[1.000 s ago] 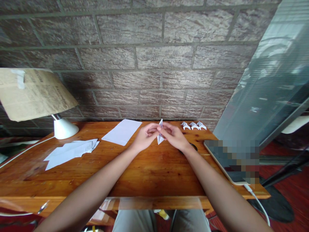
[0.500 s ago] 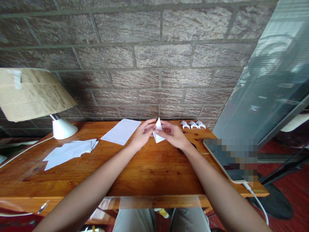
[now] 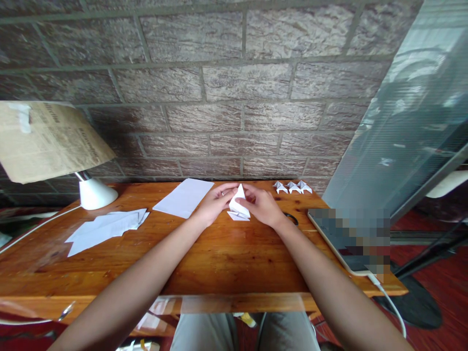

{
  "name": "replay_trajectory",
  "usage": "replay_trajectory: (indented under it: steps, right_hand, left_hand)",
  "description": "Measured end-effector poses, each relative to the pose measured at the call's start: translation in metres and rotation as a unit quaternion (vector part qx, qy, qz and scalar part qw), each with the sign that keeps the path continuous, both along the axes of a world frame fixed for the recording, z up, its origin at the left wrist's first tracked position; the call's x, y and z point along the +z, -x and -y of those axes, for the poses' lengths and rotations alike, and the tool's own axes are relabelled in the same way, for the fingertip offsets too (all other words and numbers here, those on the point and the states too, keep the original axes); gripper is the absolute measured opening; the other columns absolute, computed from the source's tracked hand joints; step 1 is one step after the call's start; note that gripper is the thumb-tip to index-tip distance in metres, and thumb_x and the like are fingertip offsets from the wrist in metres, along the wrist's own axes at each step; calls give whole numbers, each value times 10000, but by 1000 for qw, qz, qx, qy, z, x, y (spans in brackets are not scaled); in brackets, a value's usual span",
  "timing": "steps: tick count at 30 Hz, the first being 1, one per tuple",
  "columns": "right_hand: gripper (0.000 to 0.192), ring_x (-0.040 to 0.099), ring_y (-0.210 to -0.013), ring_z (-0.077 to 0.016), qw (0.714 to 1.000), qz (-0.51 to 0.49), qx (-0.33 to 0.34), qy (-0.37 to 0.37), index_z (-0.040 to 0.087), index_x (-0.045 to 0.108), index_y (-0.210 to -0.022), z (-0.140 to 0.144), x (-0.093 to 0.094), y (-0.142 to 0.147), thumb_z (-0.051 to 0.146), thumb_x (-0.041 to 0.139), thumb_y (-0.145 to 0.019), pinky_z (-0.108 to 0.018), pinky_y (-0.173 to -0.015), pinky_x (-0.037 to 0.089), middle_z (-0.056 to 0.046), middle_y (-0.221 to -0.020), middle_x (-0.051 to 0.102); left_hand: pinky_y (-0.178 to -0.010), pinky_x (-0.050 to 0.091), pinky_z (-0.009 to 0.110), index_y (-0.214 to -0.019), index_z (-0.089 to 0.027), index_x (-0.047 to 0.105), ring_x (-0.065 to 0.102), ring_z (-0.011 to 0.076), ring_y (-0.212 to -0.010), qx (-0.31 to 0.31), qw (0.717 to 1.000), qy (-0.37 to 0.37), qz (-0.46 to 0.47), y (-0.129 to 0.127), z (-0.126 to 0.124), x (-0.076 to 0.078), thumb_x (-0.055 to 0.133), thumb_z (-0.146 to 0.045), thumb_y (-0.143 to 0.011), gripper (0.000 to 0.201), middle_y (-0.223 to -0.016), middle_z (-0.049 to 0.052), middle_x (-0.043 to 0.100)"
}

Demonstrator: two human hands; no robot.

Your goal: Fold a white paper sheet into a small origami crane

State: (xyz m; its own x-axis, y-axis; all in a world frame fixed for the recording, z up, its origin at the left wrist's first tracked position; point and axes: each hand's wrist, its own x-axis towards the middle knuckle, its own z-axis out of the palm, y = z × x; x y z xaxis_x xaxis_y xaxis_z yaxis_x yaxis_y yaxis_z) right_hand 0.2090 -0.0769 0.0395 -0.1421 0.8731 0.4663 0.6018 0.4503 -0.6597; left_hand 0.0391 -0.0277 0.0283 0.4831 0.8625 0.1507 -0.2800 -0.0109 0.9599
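Note:
A small folded piece of white paper [image 3: 239, 202] is held between both hands above the middle of the wooden table. Its pointed tip stands upward, and a flatter folded part sticks out at its lower end. My left hand [image 3: 218, 202] grips its left side with thumb and fingers; a ring shows on one finger. On the other side, my right hand [image 3: 263, 204] pinches it, the thumb lying across the front. The fingertips behind the paper are partly hidden.
Three small folded paper figures [image 3: 293, 187] stand at the back right. White sheets [image 3: 184, 197] and a loose paper pile [image 3: 107, 226] lie left. A lamp [image 3: 97, 194] is at far left, a tablet [image 3: 334, 239] with a cable at right. Behind my right wrist is a dark round object [image 3: 292, 219].
The folded paper has opened out at its bottom, where a flap now juts forward. Both hands have shifted slightly, the right thumb moving lower on the paper.

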Motion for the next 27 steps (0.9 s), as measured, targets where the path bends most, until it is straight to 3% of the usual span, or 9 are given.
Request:
replay_trajectory:
  steps: [5,11,14,17,20,23,27]
  right_hand:
    - [393,632,-693,-161,999,-47,2,0,224,663,-1160,-5,-5,-2,434,663,-827,-261,-662,474,-2,-791,716]
    - [377,647,-662,-172,991,-130,-34,13,210,670,-1087,-12,-10,-6,470,669,-815,-276,-647,503,-17,-740,727]
    - [435,641,-653,-175,985,-155,-78,10,200,614,-1170,-13,-10,-7,465,652,-827,-282,-637,505,-20,-725,721]
    - [476,645,-675,-185,980,-173,-103,-4,202,544,-1239,-13,-9,-7,460,624,-847,-290,-644,506,-21,-733,713]
    - [465,655,-701,-187,978,-183,-100,-23,215,507,-1249,-12,-9,-7,460,600,-866,-296,-659,509,-26,-772,712]
    - [465,679,-804,-190,983,-166,-70,-36,234,491,-1248,-10,-9,-4,447,623,-856,-306,-720,523,-50,-933,727]
    - [647,684,-925,-214,993,-111,-31,-32,245,457,-1309,-5,-9,2,402,748,-753,-341,-798,533,-73,-1143,699]
  left_hand:
    - [-691,491,234,-1109,-213,714,656,134,-773,-19,1000,-5,6,0,1,1,806,-369,-693,454,-1028,62,743]
    - [-875,522,322,-1111,-218,694,670,181,-983,-8,999,29,37,3,-1,4,799,-334,-710,430,-1125,77,719]
    - [-930,512,365,-1194,-239,641,663,201,-1044,-42,998,20,40,3,1,5,822,-262,-679,545,-1205,88,693]
    - [-830,535,333,-1259,-245,589,676,194,-964,-61,998,-11,15,1,4,4,841,-222,-639,669,-1222,96,686]
    - [-701,530,286,-1249,-220,592,678,178,-837,-34,998,-51,2,-1,3,2,848,-250,-621,679,-1131,95,720]
    - [-682,534,288,-1207,-191,614,674,175,-792,15,998,-60,10,-2,1,1,856,-295,-602,660,-1003,72,744]
    - [-687,554,300,-1124,-162,646,672,163,-746,76,996,-34,4,0,1,4,852,-356,-590,605,-867,42,739]
